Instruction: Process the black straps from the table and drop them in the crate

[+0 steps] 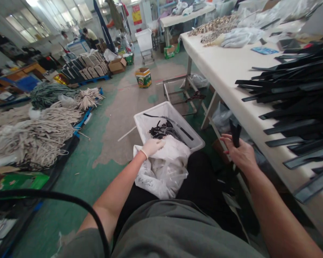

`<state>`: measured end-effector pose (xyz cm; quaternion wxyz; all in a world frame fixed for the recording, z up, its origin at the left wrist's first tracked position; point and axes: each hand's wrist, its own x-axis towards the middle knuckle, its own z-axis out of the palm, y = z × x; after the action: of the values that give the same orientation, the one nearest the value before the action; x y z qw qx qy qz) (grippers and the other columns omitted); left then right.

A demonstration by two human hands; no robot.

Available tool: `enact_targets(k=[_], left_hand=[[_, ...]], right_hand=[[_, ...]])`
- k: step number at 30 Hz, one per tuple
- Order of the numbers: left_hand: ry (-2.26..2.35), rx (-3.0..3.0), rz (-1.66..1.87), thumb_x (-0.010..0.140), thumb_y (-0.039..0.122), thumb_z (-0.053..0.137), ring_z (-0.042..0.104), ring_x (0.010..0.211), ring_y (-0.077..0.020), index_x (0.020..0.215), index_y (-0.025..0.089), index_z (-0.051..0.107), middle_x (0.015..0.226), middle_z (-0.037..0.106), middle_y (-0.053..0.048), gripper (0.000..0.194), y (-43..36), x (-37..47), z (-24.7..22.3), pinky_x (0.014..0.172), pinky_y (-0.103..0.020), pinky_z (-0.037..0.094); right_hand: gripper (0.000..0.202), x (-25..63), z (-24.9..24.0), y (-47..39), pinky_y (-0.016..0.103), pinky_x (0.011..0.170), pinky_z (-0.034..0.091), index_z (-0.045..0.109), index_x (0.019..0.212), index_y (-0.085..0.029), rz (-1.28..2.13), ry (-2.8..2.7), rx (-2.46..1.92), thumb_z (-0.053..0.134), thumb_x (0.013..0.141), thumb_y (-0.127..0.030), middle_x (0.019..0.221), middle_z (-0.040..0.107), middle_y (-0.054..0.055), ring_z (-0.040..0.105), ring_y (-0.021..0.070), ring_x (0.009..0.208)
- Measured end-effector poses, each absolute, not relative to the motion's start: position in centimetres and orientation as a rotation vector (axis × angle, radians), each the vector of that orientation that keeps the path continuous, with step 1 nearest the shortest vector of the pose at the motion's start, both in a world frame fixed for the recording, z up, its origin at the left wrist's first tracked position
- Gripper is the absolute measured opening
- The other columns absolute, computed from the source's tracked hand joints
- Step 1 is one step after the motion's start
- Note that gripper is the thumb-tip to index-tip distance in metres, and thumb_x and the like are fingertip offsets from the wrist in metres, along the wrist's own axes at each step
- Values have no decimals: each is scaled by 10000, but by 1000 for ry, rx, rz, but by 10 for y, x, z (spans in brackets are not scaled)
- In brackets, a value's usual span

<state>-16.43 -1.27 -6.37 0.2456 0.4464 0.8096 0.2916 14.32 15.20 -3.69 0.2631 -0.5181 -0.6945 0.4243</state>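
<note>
My left hand [153, 147], in a pale glove, rests at the upper edge of a white woven sack [177, 152] on my lap. Its fingers are drawn together, and what they hold, if anything, is hidden. Inside the sack some clear plastic [167, 173] shows. My right hand [240, 152] is closed round a few black strips [235, 132] that stick up beside the table's edge. Just beyond the sack is a white plastic bin [146, 123] with a tangle of black pieces [161, 129] and one long black strip [174, 123] lying in it.
On my right a white-topped table [212, 53] bears a large pile of black strips [298, 104], gloves [239, 37] and metal parts [218, 27]. A metal frame [177, 93] stands near its leg. Beige cord bundles [37, 132] lie left. A carton [143, 77] sits ahead.
</note>
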Motion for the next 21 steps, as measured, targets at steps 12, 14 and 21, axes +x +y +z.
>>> enact_targets(k=[12, 14, 21], left_hand=[[1937, 949, 968, 760, 334, 632, 542, 672, -169, 635, 147, 677, 645, 629, -38, 230, -89, -98, -108, 660, -269, 400], [1828, 811, 1078, 773, 402, 614, 543, 636, -149, 694, 133, 671, 675, 638, -38, 286, -84, -106, -85, 626, -258, 409], [1453, 470, 1524, 680, 417, 762, 496, 474, -72, 826, 154, 617, 596, 593, 30, 334, -82, -115, 1, 492, -192, 355]], right_hand=[[441, 131, -42, 62, 234, 458, 469, 664, 999, -131, 2355, -1707, -886, 601, 838, -536, 693, 646, 16, 277, 24, 390], [448, 123, -41, 58, 231, 452, 464, 665, 979, -123, 2375, -1717, -877, 618, 823, -541, 702, 650, 22, 282, 22, 390], [462, 85, -24, 51, 225, 445, 451, 687, 992, -127, 2410, -1739, -704, 601, 835, -554, 666, 633, 6, 277, 28, 384]])
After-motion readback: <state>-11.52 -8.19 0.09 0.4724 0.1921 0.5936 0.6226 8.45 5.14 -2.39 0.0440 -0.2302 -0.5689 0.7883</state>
